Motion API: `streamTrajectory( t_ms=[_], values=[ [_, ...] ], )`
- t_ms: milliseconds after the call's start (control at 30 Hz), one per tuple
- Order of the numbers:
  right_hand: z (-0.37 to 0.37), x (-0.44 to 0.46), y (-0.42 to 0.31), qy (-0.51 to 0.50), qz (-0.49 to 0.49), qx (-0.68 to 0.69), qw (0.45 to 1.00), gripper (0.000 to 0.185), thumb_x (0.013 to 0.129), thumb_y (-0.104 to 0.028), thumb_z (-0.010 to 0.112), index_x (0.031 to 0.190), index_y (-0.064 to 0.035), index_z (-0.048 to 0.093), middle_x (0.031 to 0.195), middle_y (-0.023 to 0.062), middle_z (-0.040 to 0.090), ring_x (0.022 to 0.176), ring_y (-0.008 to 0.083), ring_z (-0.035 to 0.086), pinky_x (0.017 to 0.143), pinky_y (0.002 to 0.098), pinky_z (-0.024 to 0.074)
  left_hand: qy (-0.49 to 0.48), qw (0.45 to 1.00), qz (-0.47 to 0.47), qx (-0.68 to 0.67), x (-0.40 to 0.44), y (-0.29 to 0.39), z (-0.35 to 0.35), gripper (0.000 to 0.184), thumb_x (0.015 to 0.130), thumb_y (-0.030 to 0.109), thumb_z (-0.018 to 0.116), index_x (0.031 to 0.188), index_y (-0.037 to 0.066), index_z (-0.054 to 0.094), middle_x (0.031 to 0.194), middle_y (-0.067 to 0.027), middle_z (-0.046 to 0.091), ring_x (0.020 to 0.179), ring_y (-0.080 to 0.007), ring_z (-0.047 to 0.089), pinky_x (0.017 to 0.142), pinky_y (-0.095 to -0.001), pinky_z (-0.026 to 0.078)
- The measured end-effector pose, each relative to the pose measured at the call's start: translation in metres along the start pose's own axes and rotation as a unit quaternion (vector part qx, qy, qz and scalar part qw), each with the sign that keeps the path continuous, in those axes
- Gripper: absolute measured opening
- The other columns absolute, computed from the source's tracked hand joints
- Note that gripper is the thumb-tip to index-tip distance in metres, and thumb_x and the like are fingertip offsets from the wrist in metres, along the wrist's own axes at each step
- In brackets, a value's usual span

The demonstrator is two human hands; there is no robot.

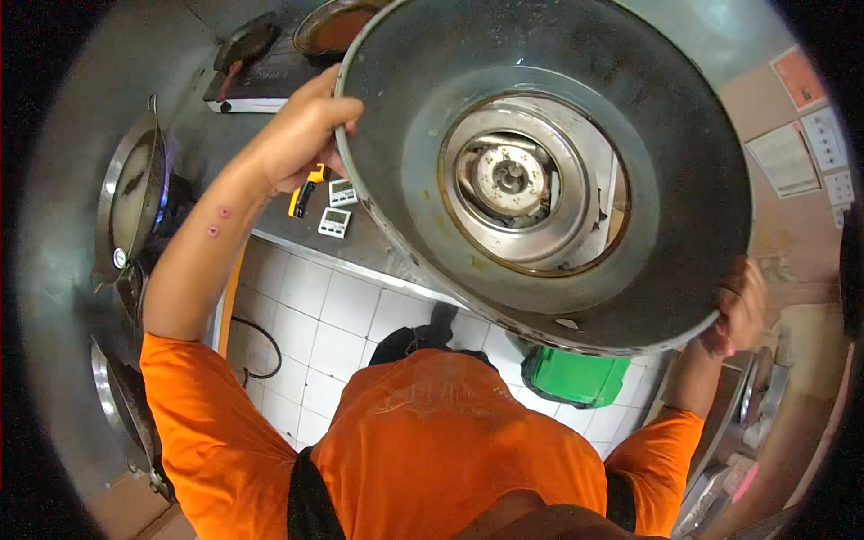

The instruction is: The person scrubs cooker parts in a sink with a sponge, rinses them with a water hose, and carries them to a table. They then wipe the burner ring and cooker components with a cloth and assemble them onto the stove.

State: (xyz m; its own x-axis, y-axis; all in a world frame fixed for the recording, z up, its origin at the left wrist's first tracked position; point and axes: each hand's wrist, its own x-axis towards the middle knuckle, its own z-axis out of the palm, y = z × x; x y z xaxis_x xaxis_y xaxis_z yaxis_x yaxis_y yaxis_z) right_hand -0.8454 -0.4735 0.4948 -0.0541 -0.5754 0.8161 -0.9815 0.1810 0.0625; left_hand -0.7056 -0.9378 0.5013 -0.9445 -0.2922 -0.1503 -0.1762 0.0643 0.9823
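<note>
The wide metal ring (667, 153) occupies the upper centre and upper right of the frame, extending past the top edge. The left hand (310, 130) is clamped on its rim at upper left, thumb at the inner edge. The right hand (740, 310) is closed around the rim at lower right; its grip is partly hidden. The line between the hands crosses the ring obliquely, from upper left to lower right.

The burner (511, 178) shows through the central opening, left of the opening's middle in this view. In the frame, it lies nearer the left hand than the right. Clearance or contact between the ring and the surface beneath cannot be determined.

Just beside the left hand, on the bench (297, 222), are a yellow-and-black device (309, 191) and two small white timers (338, 207). The green bin (576, 376) appears at lower right of centre, adjoining the ring's lower rim in the view only.
</note>
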Motion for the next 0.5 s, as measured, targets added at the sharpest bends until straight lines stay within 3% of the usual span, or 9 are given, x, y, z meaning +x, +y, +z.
streamTrajectory(
  t_ms=[67,100,200,333,467,500],
  values=[
    [0.030,-0.006,0.008,0.012,0.000,0.034,0.999,0.075,0.096,-0.062,0.026,0.064,0.0021,0.048,0.059,0.0131,0.046,0.055,0.0296,0.049,0.060,0.0430,0.0461,0.010,0.999,-0.047,-0.009,0.011,-0.012,-0.001,0.068,0.069,0.006,0.049,0.136,0.000,0.041,0.102,-0.0086,0.056,0.086,-0.0169,0.055,0.077,-0.0289,0.049],
    [0.042,-0.008,0.013,0.025,0.004,0.053,0.998,0.073,0.096,-0.060,0.028,0.063,0.0019,0.047,0.059,0.0123,0.045,0.053,0.0288,0.048,0.056,0.0414,0.0446,0.019,1.000,-0.004,-0.009,0.021,-0.027,-0.006,0.056,0.075,0.005,0.050,0.130,0.001,0.041,0.085,-0.0071,0.053,0.067,-0.0156,0.062,0.053,-0.0329,0.060],
    [0.065,-0.019,0.029,0.033,-0.025,0.094,0.995,0.079,0.096,-0.064,0.023,0.059,0.0022,0.045,0.054,0.0115,0.041,0.050,0.0254,0.044,0.048,0.0376,0.0371,0.019,0.999,-0.020,-0.018,0.033,-0.044,-0.009,0.056,0.075,0.005,0.050,0.131,0.002,0.041,0.088,-0.0074,0.054,0.066,-0.0154,0.061,0.053,-0.0330,0.059],
    [0.075,-0.028,0.026,-0.002,0.006,0.081,0.997,0.077,0.097,-0.062,0.026,0.059,0.0026,0.043,0.055,0.0111,0.041,0.049,0.0252,0.043,0.048,0.0367,0.0368,0.041,0.999,-0.014,0.003,0.040,-0.065,-0.005,0.062,0.076,0.005,0.049,0.137,0.005,0.040,0.089,-0.0060,0.054,0.068,-0.0116,0.056,0.049,-0.0267,0.054],
    [0.089,-0.042,0.028,0.033,-0.010,0.100,0.994,0.074,0.098,-0.059,0.027,0.058,0.0020,0.043,0.056,0.0108,0.042,0.049,0.0255,0.044,0.047,0.0365,0.0361,0.037,0.999,-0.011,0.004,0.042,-0.078,-0.003,0.067,0.076,0.003,0.049,0.141,0.007,0.037,0.089,-0.0050,0.054,0.068,-0.0099,0.053,0.047,-0.0232,0.050],
    [0.092,-0.040,0.026,0.044,-0.014,0.108,0.993,0.073,0.097,-0.058,0.032,0.059,0.0025,0.046,0.055,0.0097,0.041,0.047,0.0240,0.042,0.045,0.0341,0.0310,0.043,0.999,-0.011,0.008,0.041,-0.079,-0.002,0.068,0.076,0.002,0.049,0.142,0.008,0.036,0.090,-0.0047,0.054,0.067,-0.0091,0.053,0.047,-0.0225,0.049]
  ],
)
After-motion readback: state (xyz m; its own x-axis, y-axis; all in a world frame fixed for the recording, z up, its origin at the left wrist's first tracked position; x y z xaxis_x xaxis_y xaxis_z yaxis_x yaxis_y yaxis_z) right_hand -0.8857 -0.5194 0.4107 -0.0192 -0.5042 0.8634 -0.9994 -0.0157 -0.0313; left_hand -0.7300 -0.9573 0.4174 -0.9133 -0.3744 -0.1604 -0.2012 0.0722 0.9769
